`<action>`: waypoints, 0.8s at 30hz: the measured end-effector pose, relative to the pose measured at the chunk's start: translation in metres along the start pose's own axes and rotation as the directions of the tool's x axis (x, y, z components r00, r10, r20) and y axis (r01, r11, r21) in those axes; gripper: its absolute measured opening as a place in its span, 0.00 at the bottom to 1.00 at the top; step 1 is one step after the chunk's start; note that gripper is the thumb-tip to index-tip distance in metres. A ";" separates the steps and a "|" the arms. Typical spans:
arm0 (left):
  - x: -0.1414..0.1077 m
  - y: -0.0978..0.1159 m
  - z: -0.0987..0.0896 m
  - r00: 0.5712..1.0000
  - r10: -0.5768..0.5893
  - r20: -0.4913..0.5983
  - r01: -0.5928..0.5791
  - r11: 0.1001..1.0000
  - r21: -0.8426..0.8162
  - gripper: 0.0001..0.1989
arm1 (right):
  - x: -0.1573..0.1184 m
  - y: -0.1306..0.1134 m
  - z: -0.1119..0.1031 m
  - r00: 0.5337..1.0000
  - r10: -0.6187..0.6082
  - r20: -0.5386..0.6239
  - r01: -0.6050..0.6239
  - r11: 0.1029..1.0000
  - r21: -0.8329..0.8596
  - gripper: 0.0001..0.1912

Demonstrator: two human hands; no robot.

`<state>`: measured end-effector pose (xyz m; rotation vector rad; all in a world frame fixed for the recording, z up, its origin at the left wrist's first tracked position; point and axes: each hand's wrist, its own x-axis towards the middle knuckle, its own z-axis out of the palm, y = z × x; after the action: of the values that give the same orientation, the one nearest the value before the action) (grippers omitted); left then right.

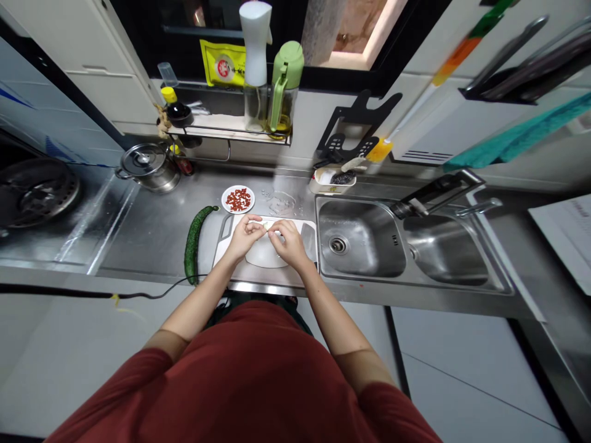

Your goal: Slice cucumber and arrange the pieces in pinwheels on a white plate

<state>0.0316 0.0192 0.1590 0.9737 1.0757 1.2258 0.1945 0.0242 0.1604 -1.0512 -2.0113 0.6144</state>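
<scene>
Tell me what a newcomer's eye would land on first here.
First, the bare left hand and right hand, fingertips meeting at a small pale piece above a white rectangular cutting board. Next, the long, curved, dark-green cucumber on the stainless-steel counter left of the board, and the round white plate of small bright-red pieces just beyond the board's far edge.
</scene>
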 end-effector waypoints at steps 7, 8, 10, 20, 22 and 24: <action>0.011 -0.021 -0.002 0.999 0.034 -0.006 -0.034 0.994 0.105 0.20 | 0.001 0.016 0.010 0.996 0.086 0.019 -0.086 0.996 0.009 0.07; 0.014 -0.027 -0.004 1.000 0.030 -0.007 -0.029 0.993 0.114 0.20 | 0.000 0.021 0.013 0.995 0.100 0.019 -0.100 0.995 0.013 0.07; 0.022 -0.042 -0.007 1.000 0.023 -0.016 -0.021 0.990 0.136 0.20 | -0.001 0.034 0.021 0.990 0.134 0.029 -0.135 0.991 0.023 0.07; 0.078 -0.115 -0.024 0.981 -0.134 -0.140 0.177 0.915 0.363 0.10 | 0.003 0.103 0.065 0.904 0.399 0.152 -0.388 0.916 -0.101 0.09; 0.084 -0.122 -0.024 0.980 -0.128 -0.152 0.181 0.889 0.421 0.09 | 0.005 0.110 0.069 0.887 0.434 0.155 -0.418 0.899 -0.129 0.09; 0.088 -0.126 -0.024 0.980 -0.120 -0.160 0.183 0.861 0.475 0.09 | 0.005 0.114 0.072 0.875 0.456 0.161 -0.433 0.887 -0.159 0.09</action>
<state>0.0387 0.0943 0.0229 1.1740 1.5818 0.9064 0.1876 0.0862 0.0405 -1.6074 -1.9958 0.8736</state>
